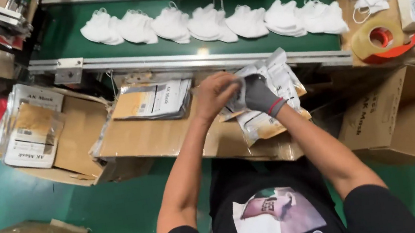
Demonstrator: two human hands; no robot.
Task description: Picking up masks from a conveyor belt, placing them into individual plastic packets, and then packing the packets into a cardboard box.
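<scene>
From the head camera, looking down, I see the person's two hands meet in the middle, above a flat piece of cardboard (156, 137). The left hand (218, 94) is bare and curls shut on the edge of a shiny pouch (277, 77). The right hand (260, 94) wears a grey glove with a red band, and it grips the same pouch from the other side, so both hands hold it tight. More pouches lie just under the hands in a loose pile (263, 125). To the left of the hands sits a neat stack of filled pouches (154, 99), and further left is another stack (30, 128) on a box flap. Past the hands, a row of white masks (210, 21) rests on a green belt (61, 37). To the right of the hands stands an open brown box (407, 115), and beyond it is a roll of tape (378, 38) in an orange holder. I think the job goes best with a firm pinch on both sides of the pouch, keeping it flat so nothing crumples. The pile underneath looks slippery, so it could slide if bumped.
</scene>
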